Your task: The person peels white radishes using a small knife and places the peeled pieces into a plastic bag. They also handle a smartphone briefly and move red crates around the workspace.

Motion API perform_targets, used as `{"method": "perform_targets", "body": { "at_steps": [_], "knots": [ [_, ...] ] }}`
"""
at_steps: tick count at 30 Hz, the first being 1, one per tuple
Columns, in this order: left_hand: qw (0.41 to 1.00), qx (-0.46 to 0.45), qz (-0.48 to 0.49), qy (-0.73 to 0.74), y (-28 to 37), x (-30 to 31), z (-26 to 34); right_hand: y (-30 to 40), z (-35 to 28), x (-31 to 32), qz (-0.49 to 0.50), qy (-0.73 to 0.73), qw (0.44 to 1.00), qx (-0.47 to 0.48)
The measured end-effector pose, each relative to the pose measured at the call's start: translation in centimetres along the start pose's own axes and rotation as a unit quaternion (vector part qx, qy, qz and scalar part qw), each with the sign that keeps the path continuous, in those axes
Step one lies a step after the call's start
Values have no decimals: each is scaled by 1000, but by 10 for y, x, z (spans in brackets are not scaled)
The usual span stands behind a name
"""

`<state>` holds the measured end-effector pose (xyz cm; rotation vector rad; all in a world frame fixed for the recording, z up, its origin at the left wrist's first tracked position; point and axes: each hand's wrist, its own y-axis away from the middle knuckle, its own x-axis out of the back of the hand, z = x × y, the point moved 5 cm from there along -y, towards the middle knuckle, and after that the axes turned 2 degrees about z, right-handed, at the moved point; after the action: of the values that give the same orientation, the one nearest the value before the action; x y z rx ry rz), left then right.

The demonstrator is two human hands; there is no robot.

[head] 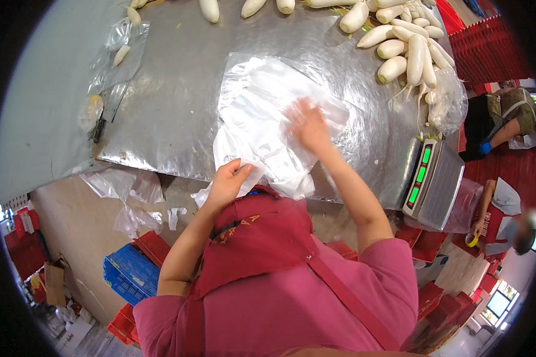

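Clear plastic bags lie spread in a loose stack on the metal tabletop, their near edge hanging over the front rim. My left hand pinches the near edge of the plastic between thumb and fingers, close to my red apron. Over the right part of the bags is my right hand, blurred by motion, its fingers apparently spread and holding nothing. Whether it presses on the film cannot be told. White radishes are heaped at the far right, with several more along the far edge.
A digital scale with lit green displays stands at the right. At the left lie a black-handled knife and a radish piece on plastic. A blue crate sits below. One co-worker holds yellow tape; another person bends behind.
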<state>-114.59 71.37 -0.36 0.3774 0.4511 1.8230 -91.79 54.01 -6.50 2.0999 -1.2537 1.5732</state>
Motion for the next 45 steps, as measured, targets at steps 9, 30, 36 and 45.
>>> {"method": "perform_targets", "body": {
  "at_steps": [9,30,36,45],
  "knots": [
    [998,31,11,56,-3,-4,-8,-36,-145,114,-242,-603,750,-124],
    [996,33,-82,21,5,-13,2,29,-67,51,83,43,988,120],
    [990,42,-38,130,-4,-7,7,85,-67,-2,-107,-99,985,93],
    [999,40,-14,31,-4,-6,3,10,10,29,-71,-180,936,-294]
  ]
}}
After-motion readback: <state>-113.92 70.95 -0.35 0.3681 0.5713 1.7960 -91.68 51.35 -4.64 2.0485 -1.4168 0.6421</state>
